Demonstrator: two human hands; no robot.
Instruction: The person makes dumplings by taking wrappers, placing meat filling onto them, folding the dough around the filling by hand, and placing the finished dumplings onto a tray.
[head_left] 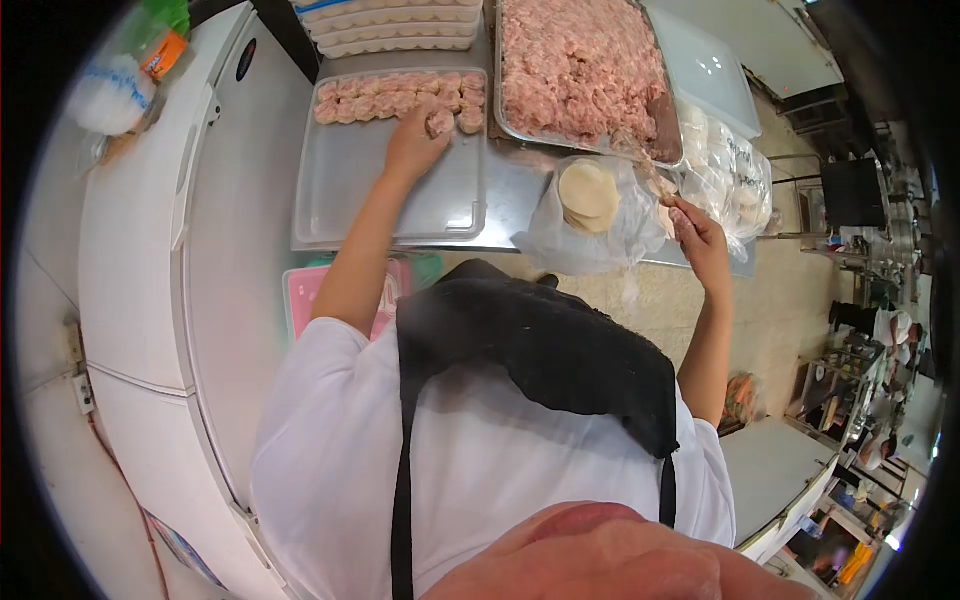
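Observation:
My left hand [415, 148] is closed around a meat-filled dumpling [440, 123], over the front row in a clear plastic tray [390, 205]. Several open-topped dumplings [370, 97] stand in packed rows along that tray's far side. My right hand [703, 243] grips a thin meat-smeared tool [667, 196]; whether it is a knife or a spatula I cannot tell. Between my hands a stack of round dumpling wrappers [588, 192] lies on a plastic bag [545, 215]. Beyond it sits a big tray [497, 75] of ground meat filling [580, 65].
Stacked lidded dumpling trays [395, 28] stand at the back left. Bagged packs [740, 175] and a clear lid [705, 75] lie right of the meat. A white refrigerator [215, 250] is close on my left. A pink container [300, 295] sits below the table edge.

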